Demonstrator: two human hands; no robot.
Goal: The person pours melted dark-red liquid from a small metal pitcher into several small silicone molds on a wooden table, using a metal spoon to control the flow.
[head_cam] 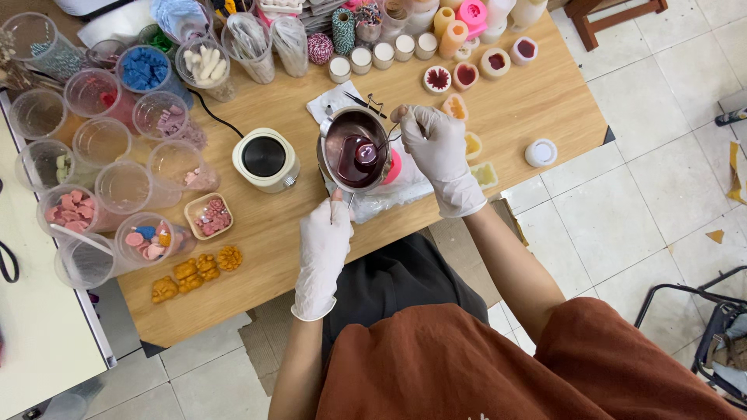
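The left hand (325,247) (white glove) has its fingers (336,208) pinched together around the end of the handle of a metal pot (356,149); the handle is mostly hidden by the glove, and runs from the pot's near rim back toward the person, so the pot's long axis points away from the body across the table (537,101). The pot sits just beyond those fingertips, holding dark red liquid with a pale glint in it.

The right hand (436,148), gloved too, curls its fingers (408,117) closed on a thin stirrer (387,138) that slants down from the pot's far right rim into the liquid. That hand lies just right of the pot, touching or nearly touching its rim (cannot tell which).

Under the pot shows a pink mould (393,167) on clear plastic wrap. Just left of the pot stands a small cream heater (265,159) with a black top. Further left of the pot are clear cups (124,187) of coloured wax pieces; beyond the pot, rows of small candles (381,56).
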